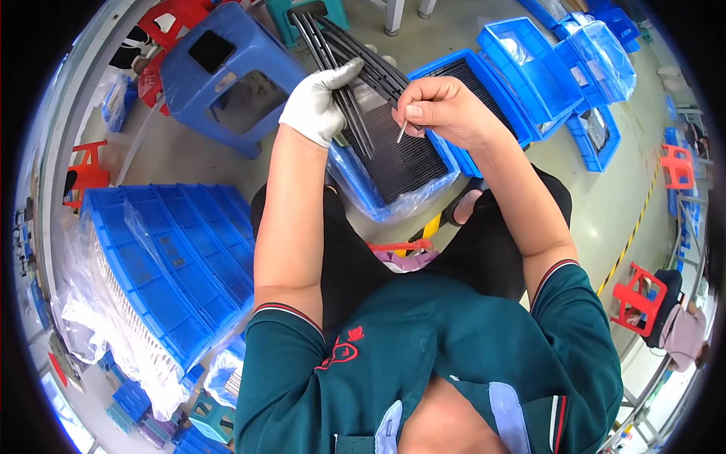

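Observation:
My left hand (pixel 316 106), in a white glove, is closed round several long, slim black strips (pixel 354 125). They fan out above and below the fist, some slanting toward my right hand. My bare right hand (pixel 446 110) has its fingertips pinched on a short, thin, pale stick (pixel 401 133) that points downward. That hand is right beside the lower end of the slanting strips; whether it touches them I cannot tell. Under both hands stands a blue crate (pixel 355 189) lined with clear plastic, and rows of black strips (pixel 408 163) lie in it.
A second blue crate with dark strips (pixel 461 69) adjoins on the right, with blue bins (pixel 533 72) past it. A blue stool (pixel 261 57) stands at the far left. Large blue crates (pixel 166 257) in plastic are near my left arm. Someone sits beside a red stool (pixel 639 299).

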{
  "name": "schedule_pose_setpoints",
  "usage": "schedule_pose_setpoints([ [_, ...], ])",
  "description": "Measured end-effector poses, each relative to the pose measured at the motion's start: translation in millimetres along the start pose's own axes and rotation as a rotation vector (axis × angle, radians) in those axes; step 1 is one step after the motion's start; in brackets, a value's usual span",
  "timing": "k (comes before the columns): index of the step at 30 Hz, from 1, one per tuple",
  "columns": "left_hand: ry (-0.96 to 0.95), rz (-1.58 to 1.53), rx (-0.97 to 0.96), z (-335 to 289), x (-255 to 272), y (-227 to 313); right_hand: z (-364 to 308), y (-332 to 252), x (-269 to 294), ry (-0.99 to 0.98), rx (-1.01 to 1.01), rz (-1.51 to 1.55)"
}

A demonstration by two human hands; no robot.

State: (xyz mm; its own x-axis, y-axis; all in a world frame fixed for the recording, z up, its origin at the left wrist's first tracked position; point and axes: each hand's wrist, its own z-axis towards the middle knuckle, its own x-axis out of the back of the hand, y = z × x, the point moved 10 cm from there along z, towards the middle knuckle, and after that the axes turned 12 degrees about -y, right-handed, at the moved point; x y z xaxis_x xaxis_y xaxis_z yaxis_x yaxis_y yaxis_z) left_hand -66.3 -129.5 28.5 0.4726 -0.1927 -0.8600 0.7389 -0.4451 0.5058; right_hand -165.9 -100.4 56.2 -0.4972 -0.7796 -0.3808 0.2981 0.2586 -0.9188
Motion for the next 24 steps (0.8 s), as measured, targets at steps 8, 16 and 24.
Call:
schedule_pose_setpoints([
  [8, 0.283, 0.189, 0.016, -9.4, 35.3, 2.8, -8.3, 22.4, -8.1, 0.171, 0.036, 0.072],
  [16, 0.283, 0.098, -0.075, -34.9, 71.5, 36.0, -47.1, 81.1, 32.3, 0.525, 0.058, 0.097],
  [24, 0.197, 0.014, -0.069, -51.3, 72.6, 42.2, -114.5, 260.6, 48.3, 0.930, -0.146, 0.404],
])
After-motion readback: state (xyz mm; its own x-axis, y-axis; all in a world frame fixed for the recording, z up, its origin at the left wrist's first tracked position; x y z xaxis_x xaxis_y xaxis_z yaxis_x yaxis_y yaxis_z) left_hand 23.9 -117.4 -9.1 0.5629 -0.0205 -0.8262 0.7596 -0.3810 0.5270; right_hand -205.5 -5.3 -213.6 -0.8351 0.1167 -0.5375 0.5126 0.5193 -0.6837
